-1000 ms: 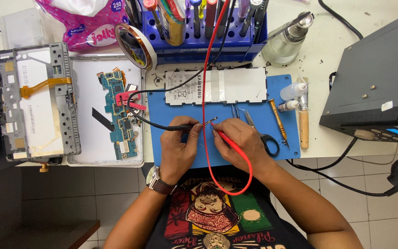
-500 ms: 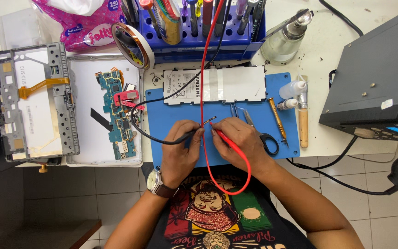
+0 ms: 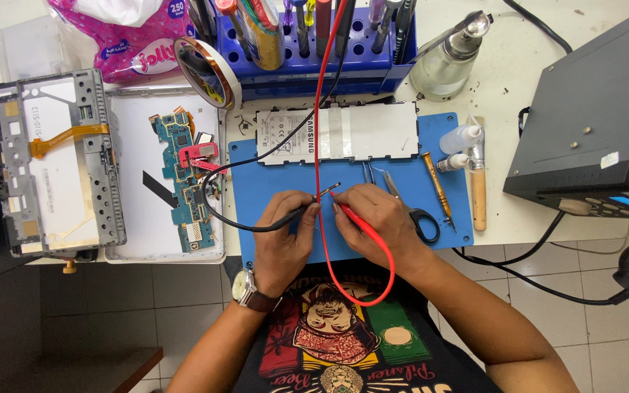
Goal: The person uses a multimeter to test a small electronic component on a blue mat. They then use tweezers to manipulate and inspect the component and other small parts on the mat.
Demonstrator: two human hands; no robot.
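Now both hands meet over the blue mat (image 3: 271,171): the left hand (image 3: 285,236) pinches the black probe (image 3: 301,212), the right hand (image 3: 380,218) the red probe (image 3: 354,216), tips converging on a small part (image 3: 327,191) lying slantwise just beyond the fingers.

On the bench lie 1 blue mat (image 3: 271,175), 1 white battery pack (image 3: 358,135), 1 circuit board (image 3: 183,182) and 1 tablet frame (image 3: 52,160). There are 2 test probes, 1 black (image 3: 296,212) and 1 red (image 3: 351,212). Also visible are 2 small white bottles (image 3: 460,138), 1 pair of scissors (image 3: 420,218) and 1 roll of tape (image 3: 209,73).
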